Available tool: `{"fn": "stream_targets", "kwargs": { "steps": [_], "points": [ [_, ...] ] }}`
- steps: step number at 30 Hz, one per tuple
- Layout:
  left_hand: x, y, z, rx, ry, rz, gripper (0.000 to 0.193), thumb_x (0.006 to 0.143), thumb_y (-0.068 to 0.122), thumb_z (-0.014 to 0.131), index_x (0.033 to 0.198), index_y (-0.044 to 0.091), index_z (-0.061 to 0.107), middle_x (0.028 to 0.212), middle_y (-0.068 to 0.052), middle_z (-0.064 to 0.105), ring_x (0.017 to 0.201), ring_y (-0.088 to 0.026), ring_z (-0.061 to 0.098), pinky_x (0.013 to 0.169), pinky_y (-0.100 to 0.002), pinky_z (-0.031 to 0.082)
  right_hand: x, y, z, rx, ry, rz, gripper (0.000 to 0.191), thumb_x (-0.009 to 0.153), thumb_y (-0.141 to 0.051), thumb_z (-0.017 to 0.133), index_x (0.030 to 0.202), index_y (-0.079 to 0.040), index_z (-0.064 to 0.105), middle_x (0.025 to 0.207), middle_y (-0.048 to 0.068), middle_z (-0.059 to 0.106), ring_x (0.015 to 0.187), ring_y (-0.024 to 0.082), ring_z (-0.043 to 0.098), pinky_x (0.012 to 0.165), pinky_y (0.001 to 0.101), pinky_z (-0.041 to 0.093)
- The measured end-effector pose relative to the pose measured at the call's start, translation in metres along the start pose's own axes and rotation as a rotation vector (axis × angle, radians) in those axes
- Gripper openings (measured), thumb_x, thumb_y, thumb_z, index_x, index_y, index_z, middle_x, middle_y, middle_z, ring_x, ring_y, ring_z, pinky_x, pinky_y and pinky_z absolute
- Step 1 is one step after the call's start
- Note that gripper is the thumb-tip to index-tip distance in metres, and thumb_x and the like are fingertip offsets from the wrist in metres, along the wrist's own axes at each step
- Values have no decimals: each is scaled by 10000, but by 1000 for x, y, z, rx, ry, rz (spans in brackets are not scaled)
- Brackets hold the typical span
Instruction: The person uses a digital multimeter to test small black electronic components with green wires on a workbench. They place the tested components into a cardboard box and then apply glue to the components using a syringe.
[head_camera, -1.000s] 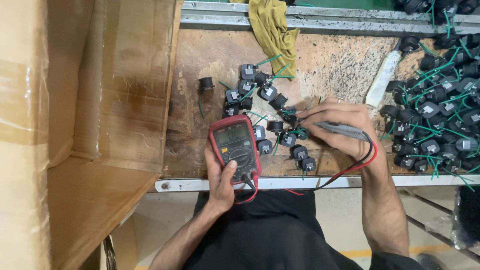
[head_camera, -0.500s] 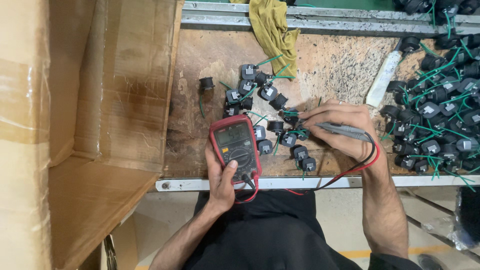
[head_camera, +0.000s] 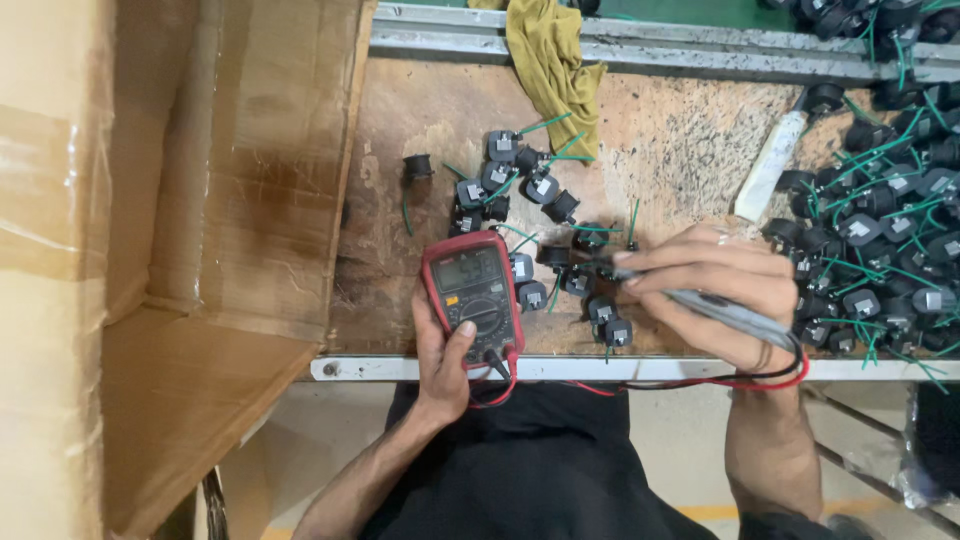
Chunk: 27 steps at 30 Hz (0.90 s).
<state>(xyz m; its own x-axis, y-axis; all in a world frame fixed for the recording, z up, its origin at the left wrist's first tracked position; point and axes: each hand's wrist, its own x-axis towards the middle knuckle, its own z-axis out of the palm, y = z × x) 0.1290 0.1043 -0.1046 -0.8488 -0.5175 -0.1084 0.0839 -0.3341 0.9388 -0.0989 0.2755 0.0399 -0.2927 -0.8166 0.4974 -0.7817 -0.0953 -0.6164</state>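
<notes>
1. A large open cardboard box (head_camera: 180, 250) fills the left of the scene, beside the worn tabletop (head_camera: 680, 150); a metal rail runs along the near edge.
2. A yellow cloth (head_camera: 550, 60) hangs over the far edge.
3. A heap of black components with green wires (head_camera: 880, 230) lies at the right; a smaller cluster (head_camera: 530, 190) sits at the middle.
4. The left hand (head_camera: 440, 360) grips a red multimeter (head_camera: 472, 295) at the near edge, thumb on its dial.
5. The right hand (head_camera: 715, 300) pinches grey test probes (head_camera: 720, 308) against a component (head_camera: 605, 268) just right of the meter; red and black leads loop below.
</notes>
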Motion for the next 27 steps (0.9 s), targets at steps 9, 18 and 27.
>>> {"fn": "stream_targets", "kwargs": {
  "steps": [9, 18, 27],
  "points": [
    [0, 3, 2, 40, 15, 16, 680, 982, 83, 498, 1581, -28, 196, 1440, -196, 506, 1265, -236, 576, 1093, -381, 491, 16, 13, 2, 12, -124, 380, 172, 834, -28, 724, 1004, -3, 737, 1075, 143, 757, 996, 272, 742, 897, 340, 558],
    [-2, 2, 1, -9, 1, -34, 665, 978, 89, 486, 1563, -25, 192, 1412, -199, 524, 1233, -247, 618, 1058, -396, 532, 24, 43, 16, 30, -131, 333, 188, 831, 3, 745, 1018, -7, 749, 1095, 133, 763, 1032, 273, 743, 916, 353, 566],
    [-1, 3, 2, -31, -23, -6, 720, 972, 74, 476, 1592, -13, 121, 1435, -210, 504, 1226, -259, 637, 1063, -406, 545, 20, 42, 16, -287, -249, 255, 322, 788, 1, 741, 1092, -105, 760, 1235, 70, 698, 1095, 290, 643, 942, 392, 537]
  ]
}}
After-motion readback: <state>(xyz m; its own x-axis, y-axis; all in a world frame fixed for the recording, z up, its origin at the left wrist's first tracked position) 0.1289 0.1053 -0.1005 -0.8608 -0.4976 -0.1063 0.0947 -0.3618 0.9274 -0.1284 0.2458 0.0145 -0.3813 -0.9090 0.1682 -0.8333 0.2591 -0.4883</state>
